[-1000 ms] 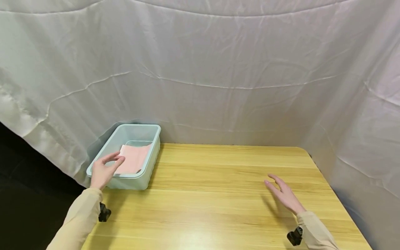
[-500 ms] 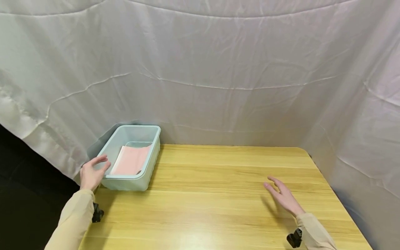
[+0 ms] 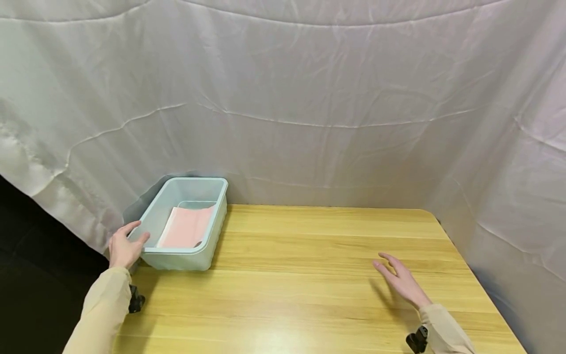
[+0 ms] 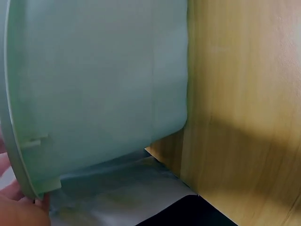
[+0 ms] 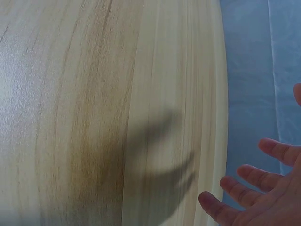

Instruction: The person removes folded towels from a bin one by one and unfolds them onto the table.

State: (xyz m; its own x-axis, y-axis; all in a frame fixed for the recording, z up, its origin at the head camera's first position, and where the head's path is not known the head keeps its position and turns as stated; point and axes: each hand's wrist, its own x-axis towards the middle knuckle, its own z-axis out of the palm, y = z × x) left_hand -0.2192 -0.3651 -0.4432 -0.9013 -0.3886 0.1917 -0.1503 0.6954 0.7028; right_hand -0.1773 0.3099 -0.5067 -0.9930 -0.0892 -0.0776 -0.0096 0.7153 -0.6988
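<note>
A pale blue-green plastic bin stands at the table's left rear. Inside it lies a flat pink piece with a white strip along its left side; its exact kind is unclear. My left hand is at the bin's near left corner, thumb and fingers spread apart. The left wrist view has the fingers against the rim at that corner, partly hidden by it. Over the table's right side hovers my right hand, holding nothing, its fingers spread and relaxed.
The wooden table has a rounded far right corner. Grey-white curtains hang behind it and along both sides. A dark area lies beyond the table's left edge. Each sleeve carries a small black camera.
My left hand has moved left and down from over the pink piece to the bin's near left corner, and its thumb and fingers have spread. The right hand is almost still.
</note>
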